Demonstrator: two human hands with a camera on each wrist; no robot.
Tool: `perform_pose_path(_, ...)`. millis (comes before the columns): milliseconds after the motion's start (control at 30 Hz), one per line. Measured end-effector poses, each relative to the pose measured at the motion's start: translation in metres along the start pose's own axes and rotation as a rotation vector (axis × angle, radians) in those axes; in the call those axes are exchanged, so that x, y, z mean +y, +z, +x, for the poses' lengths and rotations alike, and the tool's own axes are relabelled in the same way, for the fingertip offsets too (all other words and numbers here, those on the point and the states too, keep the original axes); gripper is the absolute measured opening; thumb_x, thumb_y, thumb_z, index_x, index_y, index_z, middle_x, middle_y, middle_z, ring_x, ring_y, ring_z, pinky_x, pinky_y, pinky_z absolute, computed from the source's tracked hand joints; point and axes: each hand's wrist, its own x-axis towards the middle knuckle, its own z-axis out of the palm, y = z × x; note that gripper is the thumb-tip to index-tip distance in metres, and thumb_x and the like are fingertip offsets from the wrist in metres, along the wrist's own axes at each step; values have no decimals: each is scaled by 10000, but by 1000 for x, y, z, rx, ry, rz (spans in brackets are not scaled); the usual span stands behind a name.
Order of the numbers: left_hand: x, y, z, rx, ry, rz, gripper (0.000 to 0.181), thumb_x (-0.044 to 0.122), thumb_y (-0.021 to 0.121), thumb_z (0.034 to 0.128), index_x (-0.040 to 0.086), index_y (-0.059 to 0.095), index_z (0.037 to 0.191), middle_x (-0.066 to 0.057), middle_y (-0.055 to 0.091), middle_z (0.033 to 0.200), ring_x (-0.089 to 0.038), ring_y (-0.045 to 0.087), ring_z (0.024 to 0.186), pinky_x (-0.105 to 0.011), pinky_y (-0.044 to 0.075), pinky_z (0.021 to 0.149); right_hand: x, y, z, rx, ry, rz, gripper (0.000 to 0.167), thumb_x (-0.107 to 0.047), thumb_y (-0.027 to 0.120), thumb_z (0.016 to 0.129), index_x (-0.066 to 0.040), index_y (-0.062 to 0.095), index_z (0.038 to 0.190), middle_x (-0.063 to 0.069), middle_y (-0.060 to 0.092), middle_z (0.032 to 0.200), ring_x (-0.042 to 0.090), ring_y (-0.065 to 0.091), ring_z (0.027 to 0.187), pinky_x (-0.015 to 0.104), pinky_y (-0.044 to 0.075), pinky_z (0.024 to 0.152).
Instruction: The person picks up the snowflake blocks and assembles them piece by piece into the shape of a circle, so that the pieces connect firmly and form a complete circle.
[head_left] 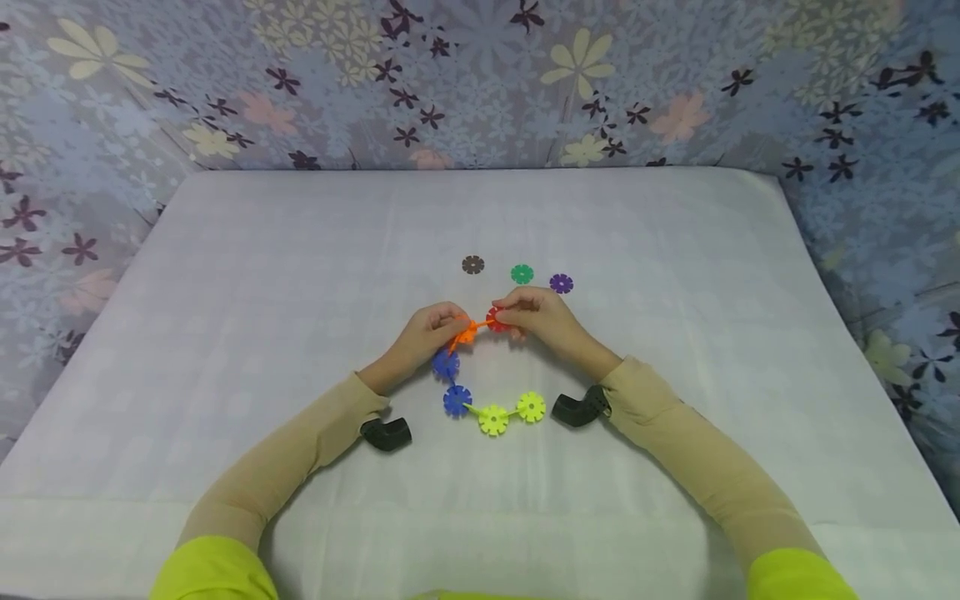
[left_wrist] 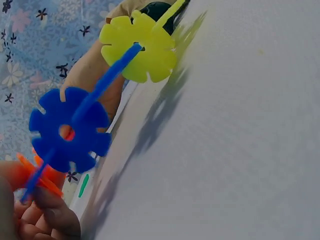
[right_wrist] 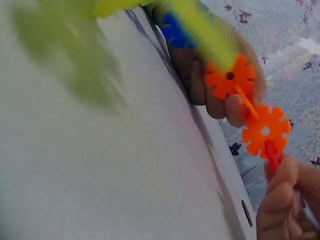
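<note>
A chain of notched discs hangs between and below both hands, with blue discs [head_left: 457, 401] [left_wrist: 70, 130] and yellow-green discs [head_left: 493, 420] [left_wrist: 138, 47] curving to the right. My left hand [head_left: 424, 337] [left_wrist: 37, 210] pinches an orange disc [head_left: 468, 332] [right_wrist: 230, 76] near the top of the chain. In my right hand [head_left: 551, 327] [right_wrist: 287, 200], thumb and fingers pinch a red disc [head_left: 495, 319] [right_wrist: 273, 156], which joins another orange disc [right_wrist: 266, 131] in the right wrist view. Part of the red disc is hidden by the fingers.
Beyond the hands lie a brown disc [head_left: 472, 264], a green disc [head_left: 522, 274] and a purple disc [head_left: 561, 283] on the white-covered table [head_left: 300, 250]. Black wrist devices [head_left: 387, 434] sit at both sleeves. A flowered cloth [head_left: 480, 83] stands behind the table.
</note>
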Motion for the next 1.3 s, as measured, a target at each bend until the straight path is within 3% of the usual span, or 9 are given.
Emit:
perform_pose_path(167, 3, -4, 2, 34, -68, 8, 211, 157, 530, 905, -27, 552, 1004, -13, 468, 549, -106, 392, 437, -209, 331, 430, -3, 2, 9, -32, 0, -43, 285, 28, 581, 837, 67, 569, 1119, 148, 605, 934, 197, 588, 694, 289, 490, 650)
perform_pose_path(300, 3, -8, 3, -33, -133, 46, 279, 219, 545, 904, -3, 584, 1067, -18, 431, 513, -118, 353, 370, -212, 311, 368, 0, -1, 11, -131, -16, -33, 349, 0, 554, 861, 57, 500, 1201, 162, 567, 952, 244, 591, 788, 342, 481, 735)
perform_pose_path(367, 2, -11, 3, -57, -126, 87, 269, 217, 548, 904, 3, 611, 1054, -18, 440, 514, -117, 354, 363, -213, 313, 361, 3, -5, 15, -155, -82, -95, 292, -52, 528, 894, 49, 525, 1168, 145, 584, 957, 243, 582, 805, 352, 473, 745)
perform_pose_path(467, 1, -14, 4, -37, -86, 130, 239, 187, 552, 901, -4, 638, 1015, -11, 447, 525, -103, 353, 370, -209, 310, 368, 7, -11, 24, -124, -234, -279, 204, -88, 491, 924, 21, 595, 1062, 102, 606, 978, 211, 556, 869, 342, 432, 787)
perform_pose_path(600, -1, -15, 4, 8, -50, 92, 230, 150, 558, 895, -40, 637, 997, -17, 494, 582, -86, 372, 402, -201, 320, 390, 10, -9, 30, -111, -399, -592, 157, -82, 539, 888, -7, 599, 1013, 118, 565, 1080, 255, 461, 1027, 400, 325, 900)
perform_pose_path(767, 0, -17, 6, 22, -42, 57, 239, 138, 548, 900, -58, 625, 1012, -24, 503, 626, -85, 401, 436, -205, 349, 425, 10, -2, 34, -233, -351, -942, 480, -235, 495, 916, -16, 379, 1327, 173, 260, 1404, 350, 111, 1296, 505, 119, 1005)
perform_pose_path(867, 2, -18, 9, -4, -30, 70, 236, 138, 541, 903, -58, 623, 1005, -22, 509, 640, -94, 418, 464, -210, 364, 453, 7, -1, 34, -245, -311, -1053, 527, -261, 433, 938, -19, 286, 1382, 149, 209, 1431, 328, 17, 1313, 489, 79, 1013)
perform_pose_path(1067, 4, -20, 11, 0, -33, 119, 219, 139, 553, 894, -47, 633, 978, -11, 535, 631, -92, 411, 473, -210, 352, 462, 4, -2, 33, -141, -449, -1076, 358, -150, 547, 875, 11, 535, 1195, 186, 424, 1251, 345, 260, 1221, 437, 194, 1005)
perform_pose_path(1300, -1, -19, 5, -19, -52, 82, 234, 169, 540, 906, -25, 634, 996, -21, 465, 591, -103, 381, 426, -217, 340, 419, 7, -5, 21, -110, -421, -904, 56, -60, 677, 785, -51, 653, 834, 128, 606, 1066, 335, 395, 1143, 429, 263, 969)
